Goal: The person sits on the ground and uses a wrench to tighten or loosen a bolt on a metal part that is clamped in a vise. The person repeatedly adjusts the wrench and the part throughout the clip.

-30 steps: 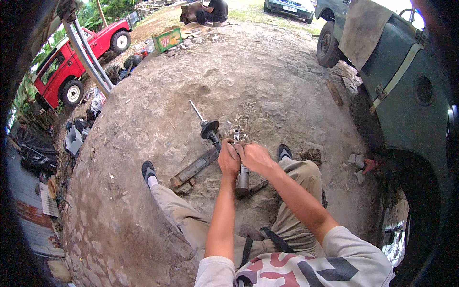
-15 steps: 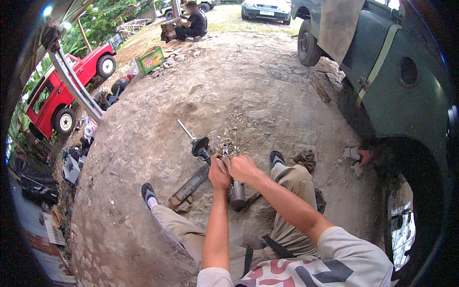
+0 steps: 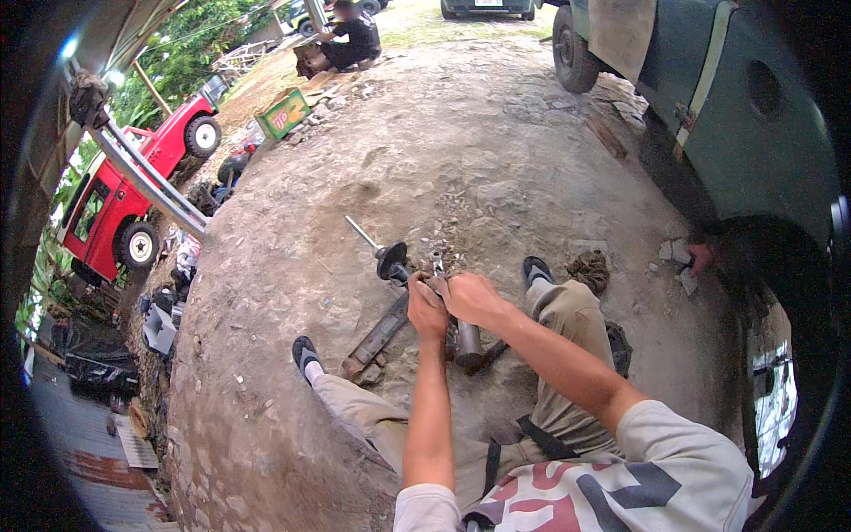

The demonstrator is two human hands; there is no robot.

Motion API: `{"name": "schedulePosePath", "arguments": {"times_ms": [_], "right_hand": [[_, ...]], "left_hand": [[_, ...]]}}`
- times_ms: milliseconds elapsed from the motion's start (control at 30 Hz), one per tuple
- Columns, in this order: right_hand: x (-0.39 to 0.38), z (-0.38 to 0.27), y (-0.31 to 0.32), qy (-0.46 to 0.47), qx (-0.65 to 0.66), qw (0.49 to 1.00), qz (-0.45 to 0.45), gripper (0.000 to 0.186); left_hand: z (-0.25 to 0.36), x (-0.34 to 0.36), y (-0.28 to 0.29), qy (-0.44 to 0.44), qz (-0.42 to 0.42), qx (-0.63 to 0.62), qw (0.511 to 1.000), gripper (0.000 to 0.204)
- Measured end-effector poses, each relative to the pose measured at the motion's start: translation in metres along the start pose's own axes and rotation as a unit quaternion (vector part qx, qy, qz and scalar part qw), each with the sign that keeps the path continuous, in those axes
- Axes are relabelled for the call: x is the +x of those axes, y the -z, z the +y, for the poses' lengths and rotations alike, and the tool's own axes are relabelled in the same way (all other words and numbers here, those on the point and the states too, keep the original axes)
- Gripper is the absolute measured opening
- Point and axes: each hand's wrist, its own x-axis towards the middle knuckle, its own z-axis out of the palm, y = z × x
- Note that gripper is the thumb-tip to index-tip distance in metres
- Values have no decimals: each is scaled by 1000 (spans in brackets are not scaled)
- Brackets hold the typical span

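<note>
A shock absorber (image 3: 392, 261) with a thin bright rod and a black disc lies slantwise between my legs, its grey lower tube (image 3: 468, 348) toward me. My left hand (image 3: 427, 309) is closed around its middle. Close against it, my right hand (image 3: 474, 300) has its fingers curled in; what they grip is hidden. A small shiny metal piece (image 3: 438, 262), perhaps a tool end, sticks out just beyond my fingers. Under the shock absorber rests a long, dirty metal bar (image 3: 379, 335) on the ground.
A crumpled dark rag (image 3: 589, 270) lies beyond my right foot. The green vehicle (image 3: 762, 146) stands close on the right, with stones (image 3: 678, 253) beside it. A red off-road vehicle (image 3: 111, 213) and piled clutter are at left. Another person (image 3: 355, 40) sits far off near a green box (image 3: 284, 113).
My view has shifted, so the ground, shock absorber and hands appear farther right in the picture. Both hands stay closed at the same part of the shock absorber.
</note>
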Motion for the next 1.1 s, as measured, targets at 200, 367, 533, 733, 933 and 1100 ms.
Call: {"name": "schedulePosePath", "arguments": {"times_ms": [200,367,533,733,933,1100], "right_hand": [[4,5,12,31,-39,996,-69,52],[8,5,13,11,-19,998,-58,48],[4,5,4,24,-33,998,-40,48],[11,3,-1,44,-72,991,-103,38],[19,19,-9,-16,-33,995,-89,40],[5,10,-3,4,-25,997,-71,42]], "left_hand": [[-3,-4,-2,0,-16,-2,1000,34],[3,0,-3,-30,-10,5,1000,34],[3,0,-5,26,-17,-15,999,33],[-3,-5,1,3,13,25,1000,31],[0,-1,-3,-31,-3,25,999,30],[-9,-2,-4,7,-5,39,999,30]]}}
